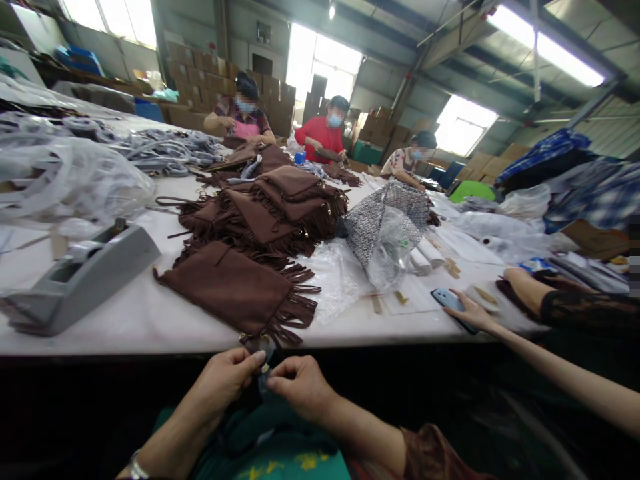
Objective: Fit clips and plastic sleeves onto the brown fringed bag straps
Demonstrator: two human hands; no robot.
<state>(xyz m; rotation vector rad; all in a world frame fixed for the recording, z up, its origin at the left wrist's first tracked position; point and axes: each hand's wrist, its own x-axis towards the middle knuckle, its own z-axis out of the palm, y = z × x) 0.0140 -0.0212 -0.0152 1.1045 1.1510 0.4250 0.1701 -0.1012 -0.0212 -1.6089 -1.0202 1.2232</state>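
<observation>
My left hand and my right hand meet just below the table's front edge, fingertips pinched on a small translucent bluish piece with a pale spot between them. What exactly it is cannot be made out. Directly above them a brown fringed pouch lies flat at the edge, its gold clasp close to my left fingers. Behind it rises a pile of similar brown fringed bags.
A grey tape dispenser stands at the left, near plastic bags. Grey-black patterned fabric lies beyond the pouch. At the right, another person's hand touches a phone. Three masked people work across the table.
</observation>
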